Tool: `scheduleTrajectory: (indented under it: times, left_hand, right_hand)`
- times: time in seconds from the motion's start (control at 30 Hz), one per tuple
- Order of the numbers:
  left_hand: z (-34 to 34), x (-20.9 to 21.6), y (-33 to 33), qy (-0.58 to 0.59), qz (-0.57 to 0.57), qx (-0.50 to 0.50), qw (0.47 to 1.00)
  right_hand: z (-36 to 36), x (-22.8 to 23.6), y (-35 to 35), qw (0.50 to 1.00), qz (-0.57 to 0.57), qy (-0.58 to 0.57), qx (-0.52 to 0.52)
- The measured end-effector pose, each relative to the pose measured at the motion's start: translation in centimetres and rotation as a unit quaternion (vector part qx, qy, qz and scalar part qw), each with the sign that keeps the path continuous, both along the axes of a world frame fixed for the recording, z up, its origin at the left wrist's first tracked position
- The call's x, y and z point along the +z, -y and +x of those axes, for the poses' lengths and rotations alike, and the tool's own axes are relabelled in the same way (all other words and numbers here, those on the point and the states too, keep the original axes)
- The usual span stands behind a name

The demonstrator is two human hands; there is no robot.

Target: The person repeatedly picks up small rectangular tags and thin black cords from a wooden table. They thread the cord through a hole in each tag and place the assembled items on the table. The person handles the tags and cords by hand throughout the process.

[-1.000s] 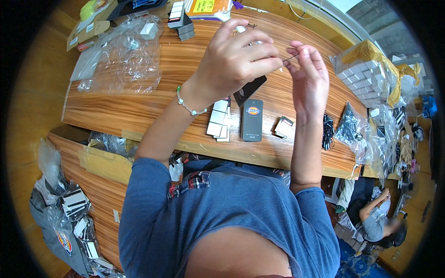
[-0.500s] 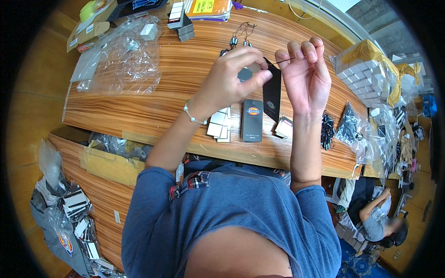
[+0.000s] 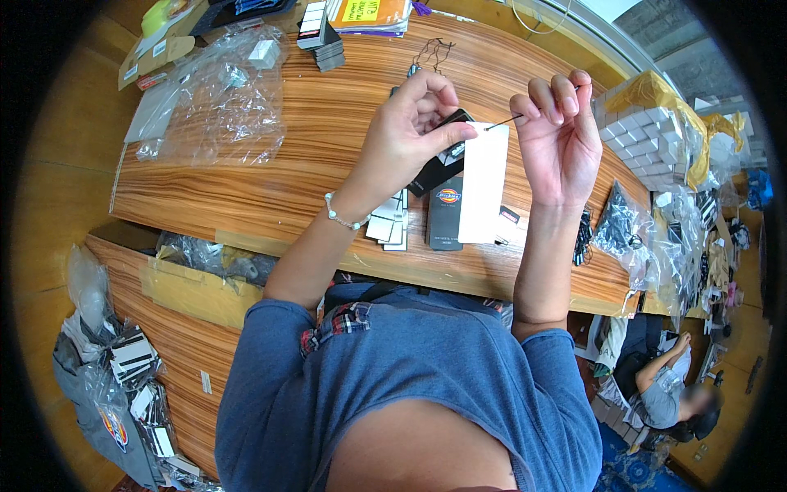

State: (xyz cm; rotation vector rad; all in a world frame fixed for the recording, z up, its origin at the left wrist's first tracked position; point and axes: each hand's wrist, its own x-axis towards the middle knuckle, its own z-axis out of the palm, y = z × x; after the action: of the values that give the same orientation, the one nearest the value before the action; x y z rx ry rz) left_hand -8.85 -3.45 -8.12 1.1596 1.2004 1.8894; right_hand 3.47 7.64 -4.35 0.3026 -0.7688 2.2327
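My left hand (image 3: 414,123) is closed, its thumb and fingers at the top of a black hang tag (image 3: 443,168). A white hang tag (image 3: 485,184) hangs beside the thumb tip. From its upper end a thin black string (image 3: 507,122) stretches to my right hand (image 3: 559,135), which pinches the string between thumb and fingers. Underneath, a grey hang tag (image 3: 445,232) lies on the table, partly covered by the white one. White labels (image 3: 385,225) lie to its left, and a small stack of labels (image 3: 507,218) to its right.
Further back on the wood-grain table (image 3: 328,139) stand a pile of dark tags (image 3: 328,51) and a clear plastic bag (image 3: 221,107). Black strings (image 3: 584,238) lie right of my forearm, near a bagged stack of white boxes (image 3: 635,123). Another person (image 3: 668,394) sits at lower right.
The hanging tags have swung apart: a white face now shows beside the thumb, and a black tag tilts left. My right hand has moved slightly right, drawing the string with it.
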Motion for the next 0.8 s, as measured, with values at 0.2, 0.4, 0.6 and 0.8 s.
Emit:
scheduleTrajectory:
  times: [0.2, 0.4, 0.6, 0.8]
  left_hand:
    - [-0.6, 0.7, 1.1, -0.039, 0.025, -0.058, 0.997]
    - [-0.3, 1.3, 1.5, -0.065, -0.002, -0.119, 0.991]
    - [-1.0, 1.7, 2.0, -0.08, -0.025, -0.15, 0.985]
    - [-1.1, 2.3, 2.3, -0.123, -0.041, -0.114, 0.985]
  right_hand:
    - [0.5, -0.4, -0.3, 1.0, 0.01, 0.018, -0.009]
    - [0.8, -0.4, -0.5, 0.998, 0.007, 0.041, -0.045]
    - [1.1, 0.1, -0.1, 0.993, 0.053, 0.08, -0.069]
    - [1.2, 0.1, 0.4, 0.987, 0.108, 0.102, -0.062]
